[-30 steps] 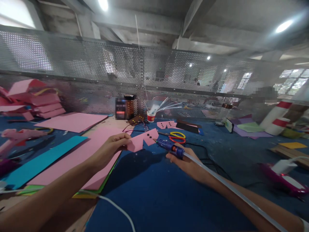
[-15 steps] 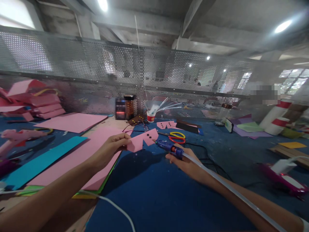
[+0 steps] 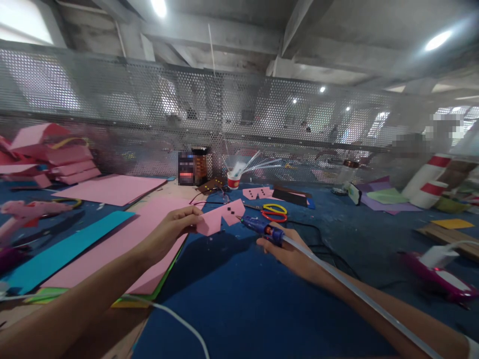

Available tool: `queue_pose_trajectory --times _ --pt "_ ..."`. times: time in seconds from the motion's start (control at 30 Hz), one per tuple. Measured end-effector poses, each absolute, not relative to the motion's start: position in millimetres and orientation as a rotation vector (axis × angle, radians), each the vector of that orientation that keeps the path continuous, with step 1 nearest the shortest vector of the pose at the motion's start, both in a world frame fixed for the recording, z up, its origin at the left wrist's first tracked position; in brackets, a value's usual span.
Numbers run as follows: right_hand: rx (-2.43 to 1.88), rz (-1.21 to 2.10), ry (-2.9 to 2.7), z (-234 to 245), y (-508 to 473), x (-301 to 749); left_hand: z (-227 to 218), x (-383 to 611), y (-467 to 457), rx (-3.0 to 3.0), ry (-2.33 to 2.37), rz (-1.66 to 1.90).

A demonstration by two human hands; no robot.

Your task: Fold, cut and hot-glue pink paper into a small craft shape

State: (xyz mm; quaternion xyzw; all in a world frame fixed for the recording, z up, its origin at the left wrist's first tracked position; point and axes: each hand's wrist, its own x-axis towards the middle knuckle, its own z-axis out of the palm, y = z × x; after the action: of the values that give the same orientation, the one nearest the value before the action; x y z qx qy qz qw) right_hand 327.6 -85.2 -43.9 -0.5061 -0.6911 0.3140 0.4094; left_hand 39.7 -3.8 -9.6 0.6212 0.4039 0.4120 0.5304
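Between thumb and fingers, my left hand (image 3: 184, 219) pinches a notched pink paper piece (image 3: 210, 222) with a few small black squares on its right part. My right hand (image 3: 286, 249) is wrapped round a blue hot glue gun (image 3: 258, 227), and a long clear glue stick (image 3: 337, 276) sticks out of its back. The gun's nozzle is at the right edge of the paper, close to the black squares; whether it touches cannot be made out. Just beyond lie scissors (image 3: 275, 213) with yellow and red handles and a similar pink piece (image 3: 258, 193) with black squares.
Pink sheets (image 3: 153, 224) and a teal strip (image 3: 75, 249) lie at left, near a pink glue gun (image 3: 30, 212). A paper cup (image 3: 234, 181) of clear sticks stands at the back before a perforated metal screen (image 3: 254, 114). A magenta power strip (image 3: 437, 279) lies at right.
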Motion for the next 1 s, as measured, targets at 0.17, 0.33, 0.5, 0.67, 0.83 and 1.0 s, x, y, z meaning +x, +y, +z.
queue_pose_trajectory --times 0.17,0.33,0.5,0.67,0.83,1.0 --pt "-1.282 0.797 -1.728 -47.0 -84.0 328.7 -10.1 39.8 -3.1 1.459 0.961 1.000" --pt "-1.281 0.802 -1.732 -48.5 -83.3 329.2 -9.0 39.7 -3.5 1.469 0.957 0.983" --pt "-1.288 0.812 -1.724 -48.4 -83.3 329.6 -8.5 39.3 -4.1 1.475 0.957 0.981" --pt "-1.286 0.773 -1.758 -46.8 -82.8 330.4 -7.5 39.5 -5.0 1.467 0.947 0.971" --pt "-1.290 0.795 -1.751 -47.9 -82.6 330.3 -8.3 40.1 -4.1 1.478 0.979 0.979" --pt "-1.305 0.781 -1.757 -49.9 -82.4 330.7 -9.8 40.0 -2.9 1.497 1.003 0.992"
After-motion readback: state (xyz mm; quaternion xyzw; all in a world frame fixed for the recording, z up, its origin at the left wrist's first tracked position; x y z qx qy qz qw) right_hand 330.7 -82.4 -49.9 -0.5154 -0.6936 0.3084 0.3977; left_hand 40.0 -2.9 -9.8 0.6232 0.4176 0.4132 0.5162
